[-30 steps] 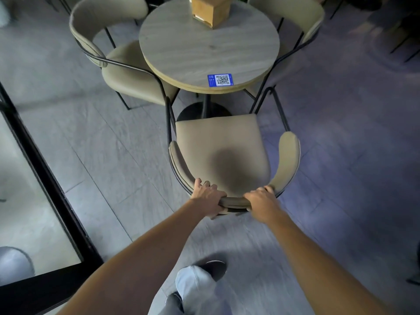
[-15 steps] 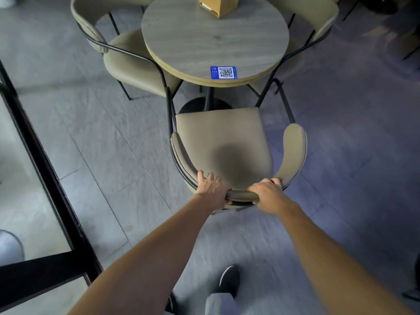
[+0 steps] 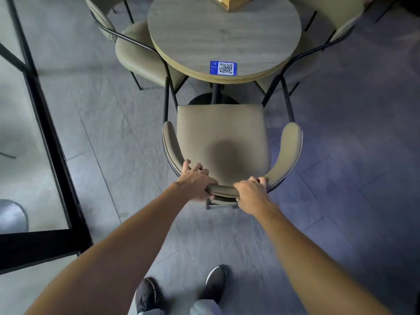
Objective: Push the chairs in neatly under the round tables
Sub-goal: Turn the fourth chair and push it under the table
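Chair (image 3: 221,133) backrest under left grip (image 3: 196,183) and right grip (image 3: 250,190) (seat beyond).

Beige chair (image 3: 221,135), grey wood-grain table (image 3: 223,35), blue sticker (image 3: 223,68), grey tiled floor (image 3: 341,178)

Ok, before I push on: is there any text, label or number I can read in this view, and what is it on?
No words or numbers can be read.
Blue sticker at the near edge of the round table: a QR code and small white marks, too small to read.
Tan box on the table: no lettering shows.
Chair and shoes: no label shows.
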`<state>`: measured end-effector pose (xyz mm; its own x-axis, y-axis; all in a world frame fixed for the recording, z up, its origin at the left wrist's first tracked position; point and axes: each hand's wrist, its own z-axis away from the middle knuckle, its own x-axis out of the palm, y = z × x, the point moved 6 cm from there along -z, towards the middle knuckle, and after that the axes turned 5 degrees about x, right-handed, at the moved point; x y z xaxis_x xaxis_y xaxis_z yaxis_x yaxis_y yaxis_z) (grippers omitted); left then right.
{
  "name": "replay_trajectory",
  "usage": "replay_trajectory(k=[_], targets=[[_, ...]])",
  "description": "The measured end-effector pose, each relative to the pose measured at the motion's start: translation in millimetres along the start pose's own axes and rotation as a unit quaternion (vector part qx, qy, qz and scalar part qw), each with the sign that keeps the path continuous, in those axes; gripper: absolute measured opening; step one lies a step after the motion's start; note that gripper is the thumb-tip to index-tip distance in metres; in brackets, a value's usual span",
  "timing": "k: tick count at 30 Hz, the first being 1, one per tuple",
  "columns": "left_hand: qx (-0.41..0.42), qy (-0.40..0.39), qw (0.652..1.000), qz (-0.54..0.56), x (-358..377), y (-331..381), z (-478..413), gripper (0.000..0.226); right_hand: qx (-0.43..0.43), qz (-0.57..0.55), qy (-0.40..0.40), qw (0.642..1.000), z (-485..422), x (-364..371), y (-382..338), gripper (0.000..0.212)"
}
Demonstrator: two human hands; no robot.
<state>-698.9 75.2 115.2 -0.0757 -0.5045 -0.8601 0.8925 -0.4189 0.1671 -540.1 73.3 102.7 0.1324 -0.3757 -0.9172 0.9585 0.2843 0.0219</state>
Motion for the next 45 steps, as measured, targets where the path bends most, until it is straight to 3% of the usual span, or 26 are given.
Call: replay_trajectory(k=[9,18,29,45], targets=[[-0.009,-0.018,1.000,0.006,-3.0,-3.9,-2.2,0.042,-0.017,-0.002,0.001,1.000,-3.4,-3.0,0.3,0.017],[-0.074,0.049,0.996,0.019,-1.2,8.6,2.8,0.037,-0.016,-0.010,-0.002,1.000,-5.2,-5.9,2.5,0.018],[-0.041,0.080,0.994,0.067,-0.1,-2.3,2.7,0.036,-0.007,-0.008,0.020,1.000,-6.3,-4.7,0.1,0.017],[-0.067,0.092,0.993,-0.015,-1.6,26.5,16.0,0.054,-0.025,-0.026,-0.020,0.999,10.1,-22.1,-7.5,0.026]])
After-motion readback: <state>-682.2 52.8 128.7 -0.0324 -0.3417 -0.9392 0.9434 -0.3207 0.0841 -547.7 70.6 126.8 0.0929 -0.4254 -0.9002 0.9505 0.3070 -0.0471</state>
